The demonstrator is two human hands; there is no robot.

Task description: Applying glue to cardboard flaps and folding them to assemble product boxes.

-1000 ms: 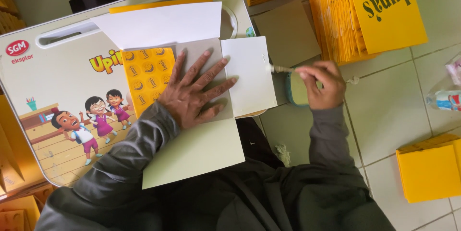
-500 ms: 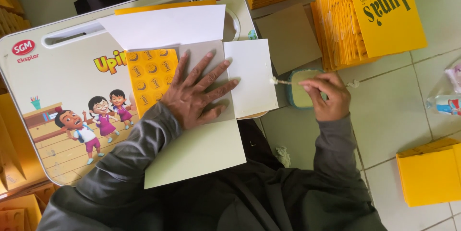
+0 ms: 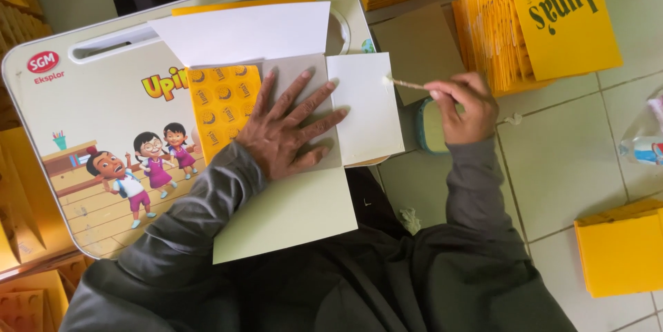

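Head view: left hand (image 3: 293, 125) lies flat, fingers spread, pinning an unfolded grey card blank (image 3: 304, 97) on a cartoon-printed lap desk (image 3: 97, 118). Right hand (image 3: 464, 105) is closed round a thin brush (image 3: 407, 84), whose tip touches the blank's right flap (image 3: 366, 108). A small glue pot (image 3: 428, 125) sits just beside that hand on the tiled floor. Yellow patterned paper (image 3: 224, 101) lies under the blank's left part. Judged stage: flaps all open, none folded; gluing looks barely begun. Stacks of yellow covers (image 3: 525, 21) stand nearby
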